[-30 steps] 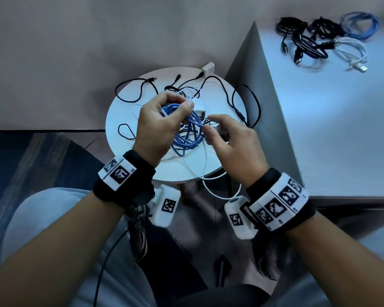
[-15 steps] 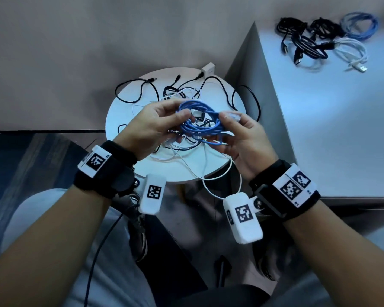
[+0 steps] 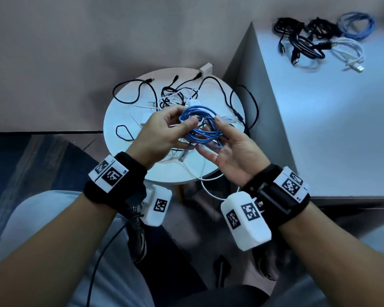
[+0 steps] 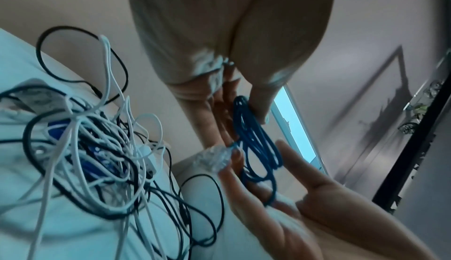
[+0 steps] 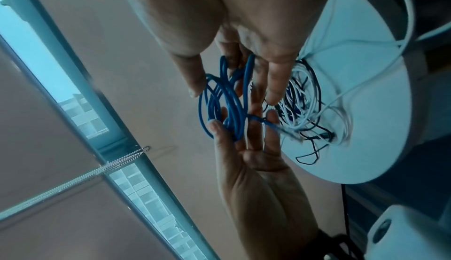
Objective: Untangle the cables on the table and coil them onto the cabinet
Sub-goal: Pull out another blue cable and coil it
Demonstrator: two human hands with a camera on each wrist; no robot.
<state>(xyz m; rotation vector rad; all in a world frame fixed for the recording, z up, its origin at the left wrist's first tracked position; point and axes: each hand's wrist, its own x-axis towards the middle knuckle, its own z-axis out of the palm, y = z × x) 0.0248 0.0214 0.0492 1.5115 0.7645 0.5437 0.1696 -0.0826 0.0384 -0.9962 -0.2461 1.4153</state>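
The blue cable (image 3: 201, 125), a thin round cord wound into loose oval loops with a clear plastic plug (image 3: 229, 118) at one end, is held up just above the round white table (image 3: 120, 120) between both hands: the left hand (image 3: 164, 134) pinches the loops between thumb and fingers, while the right hand (image 3: 233, 151) lies palm up under them, fingers nearly straight and spread. Beneath them the smooth tabletop carries a tangle of black and white cables (image 3: 175, 96) and a small white charger block (image 3: 206, 69). Well apart to the right, the pale flat-topped cabinet (image 3: 341, 129) bears coiled cables (image 3: 319, 38) in black, white and blue at its far end.
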